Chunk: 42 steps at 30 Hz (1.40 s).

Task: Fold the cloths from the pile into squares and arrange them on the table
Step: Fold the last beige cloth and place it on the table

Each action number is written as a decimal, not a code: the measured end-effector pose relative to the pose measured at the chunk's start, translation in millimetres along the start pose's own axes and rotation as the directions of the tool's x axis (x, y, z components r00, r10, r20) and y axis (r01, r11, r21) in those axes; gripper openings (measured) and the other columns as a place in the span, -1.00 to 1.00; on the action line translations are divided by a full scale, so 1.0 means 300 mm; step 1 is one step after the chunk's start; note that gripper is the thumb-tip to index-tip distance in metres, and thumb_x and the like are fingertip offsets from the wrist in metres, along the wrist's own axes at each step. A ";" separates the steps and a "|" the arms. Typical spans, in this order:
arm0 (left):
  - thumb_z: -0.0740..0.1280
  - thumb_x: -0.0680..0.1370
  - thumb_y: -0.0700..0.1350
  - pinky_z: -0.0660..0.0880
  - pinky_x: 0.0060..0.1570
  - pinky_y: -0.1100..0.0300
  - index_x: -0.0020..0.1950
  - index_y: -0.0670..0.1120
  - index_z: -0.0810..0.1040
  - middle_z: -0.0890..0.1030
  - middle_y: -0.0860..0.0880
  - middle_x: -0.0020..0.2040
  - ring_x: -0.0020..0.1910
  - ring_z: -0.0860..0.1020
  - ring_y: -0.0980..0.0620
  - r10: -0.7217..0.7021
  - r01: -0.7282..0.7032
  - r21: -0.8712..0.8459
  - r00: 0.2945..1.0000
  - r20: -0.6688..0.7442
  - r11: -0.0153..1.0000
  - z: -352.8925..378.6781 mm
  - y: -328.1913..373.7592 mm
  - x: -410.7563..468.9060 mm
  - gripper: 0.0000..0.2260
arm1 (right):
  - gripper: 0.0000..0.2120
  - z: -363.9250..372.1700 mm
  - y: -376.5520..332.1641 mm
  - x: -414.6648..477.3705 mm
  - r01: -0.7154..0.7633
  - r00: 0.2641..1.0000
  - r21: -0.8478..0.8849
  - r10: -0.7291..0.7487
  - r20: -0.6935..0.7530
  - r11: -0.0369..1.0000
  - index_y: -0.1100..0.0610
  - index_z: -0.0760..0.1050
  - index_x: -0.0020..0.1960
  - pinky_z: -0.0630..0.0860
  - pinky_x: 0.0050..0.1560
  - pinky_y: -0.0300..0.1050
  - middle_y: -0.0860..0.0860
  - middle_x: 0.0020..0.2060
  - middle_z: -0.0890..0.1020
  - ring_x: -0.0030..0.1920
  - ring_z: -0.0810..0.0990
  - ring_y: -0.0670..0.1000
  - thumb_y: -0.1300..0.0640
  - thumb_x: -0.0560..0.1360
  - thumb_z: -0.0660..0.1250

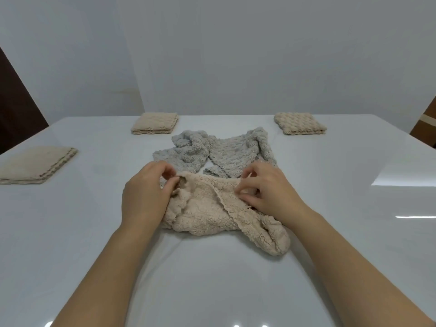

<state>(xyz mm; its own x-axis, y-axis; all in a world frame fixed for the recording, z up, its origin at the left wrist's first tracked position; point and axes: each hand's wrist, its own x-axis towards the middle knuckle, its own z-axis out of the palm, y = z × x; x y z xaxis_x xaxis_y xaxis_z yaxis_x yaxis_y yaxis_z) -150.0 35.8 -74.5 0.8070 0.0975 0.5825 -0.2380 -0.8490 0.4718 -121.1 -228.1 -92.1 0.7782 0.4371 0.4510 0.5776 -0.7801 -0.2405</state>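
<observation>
On table (94, 232), crumpled beige cloth (207, 213), long axis far-left to near-right, left hand (146, 197) and right hand (271, 192) pinching far edge

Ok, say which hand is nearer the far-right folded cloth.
Right. Both grip the beige cloth: right hand in front and left of the folded cloth, left hand farther left.

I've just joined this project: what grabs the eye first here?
The left hand and right hand pinch the far edge of a crumpled beige cloth mid-table. A rumpled grey pile lies behind it. Folded beige ones sit further out: left square, far-left square, far-right square.
</observation>
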 end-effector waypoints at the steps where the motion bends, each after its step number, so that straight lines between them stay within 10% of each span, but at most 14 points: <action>1: 0.45 0.48 -0.12 0.40 -0.20 0.20 -0.16 0.07 0.57 0.58 0.18 -0.18 -0.24 0.52 0.13 -0.004 0.004 -0.031 1.000 -0.001 1.000 -0.002 0.003 -0.002 -0.90 | -0.93 0.002 -0.002 0.002 0.012 1.000 0.035 -0.012 0.010 0.999 -0.10 0.67 -0.11 0.46 -0.01 0.08 -0.08 -0.08 0.51 -0.06 0.47 -0.02 0.01 0.40 0.50; 6: 0.40 0.46 0.16 0.48 -0.19 0.22 -0.13 0.22 0.62 0.63 0.32 -0.17 -0.28 0.56 0.28 -0.069 0.096 -0.217 0.989 0.129 0.971 -0.002 0.034 -0.011 -0.94 | -0.68 -0.012 -0.005 -0.012 -0.095 0.981 0.062 0.083 0.173 0.994 -0.17 0.65 0.02 0.41 0.09 0.00 -0.21 -0.16 0.48 -0.18 0.41 -0.26 -0.26 0.40 0.26; 11: 0.42 0.41 0.21 0.50 -0.02 0.13 0.05 0.24 0.58 0.58 0.32 -0.01 0.00 0.53 0.22 0.017 -0.031 0.025 0.901 0.434 0.999 0.023 0.036 -0.023 -0.76 | -0.67 -0.023 -0.013 -0.009 -0.133 0.965 0.015 0.126 0.229 0.991 -0.11 0.62 -0.04 0.43 0.02 -0.06 -0.15 -0.15 0.54 -0.15 0.49 -0.12 -0.22 0.39 0.19; 16: 0.38 0.50 -0.19 0.46 -0.15 0.17 -0.09 0.12 0.60 0.62 0.17 -0.13 -0.15 0.55 0.15 0.004 0.035 -0.234 0.986 0.167 0.972 0.030 0.006 -0.009 -0.82 | -0.81 -0.026 -0.005 -0.019 -0.352 0.936 0.124 0.351 0.033 0.928 0.02 0.42 -0.28 0.45 -0.21 -0.03 -0.09 -0.37 0.54 -0.25 0.51 0.02 0.00 0.48 0.25; 23: 0.12 0.43 -0.38 0.46 -0.20 0.35 -0.23 -0.28 0.50 0.61 0.13 -0.26 -0.22 0.53 0.16 -0.149 0.055 -0.683 0.986 -0.079 0.729 -0.035 0.022 0.010 -0.84 | -0.73 -0.049 0.050 -0.025 -0.647 0.689 0.308 0.708 -0.154 0.697 0.07 0.49 -0.29 0.46 -0.16 -0.04 -0.05 -0.34 0.60 -0.19 0.55 0.06 -0.02 0.53 0.23; 31: 0.07 0.32 -0.31 0.30 -0.50 0.28 -0.41 -0.24 0.46 0.46 -0.11 -0.47 -0.50 0.39 0.05 -0.028 0.053 -0.674 0.998 0.047 0.737 -0.094 -0.001 -0.001 -0.80 | -0.61 -0.057 0.008 -0.032 -0.439 0.653 0.750 0.749 -0.113 0.495 -0.02 0.35 0.42 0.59 -0.30 -0.22 -0.07 0.03 0.63 -0.34 0.67 -0.07 0.10 0.60 0.24; 38: 0.11 0.35 -0.19 0.36 -0.49 0.15 -0.29 -0.18 0.60 0.58 -0.30 -0.44 -0.57 0.45 -0.12 0.088 0.379 -0.466 0.693 0.715 0.799 -0.160 -0.006 -0.067 -0.74 | -0.72 -0.059 -0.063 -0.024 -0.412 0.786 0.325 0.512 -0.346 0.851 0.03 0.50 0.23 0.51 0.09 -0.02 -0.13 0.15 0.43 -0.08 0.51 -0.15 0.17 0.55 0.23; 42: 0.21 0.47 -0.34 0.40 -0.48 0.31 -0.26 -0.12 0.65 0.64 -0.17 -0.37 -0.47 0.53 0.02 -0.002 0.341 -0.414 0.774 0.633 0.844 -0.113 0.034 -0.104 -0.74 | -0.72 -0.034 -0.095 -0.024 -0.383 0.902 0.198 0.411 -0.132 0.903 0.10 0.51 0.24 0.44 0.22 -0.05 -0.02 0.21 0.48 0.16 0.48 -0.03 0.16 0.56 0.20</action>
<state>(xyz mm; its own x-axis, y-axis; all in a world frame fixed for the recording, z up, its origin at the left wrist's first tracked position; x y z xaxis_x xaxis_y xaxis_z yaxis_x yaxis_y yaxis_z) -196.1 41.7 -65.4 0.9674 -0.2514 0.0311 -0.1497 -0.4686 0.8706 -145.5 -213.6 -79.7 0.9069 0.0143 0.4212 0.2722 -0.7829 -0.5595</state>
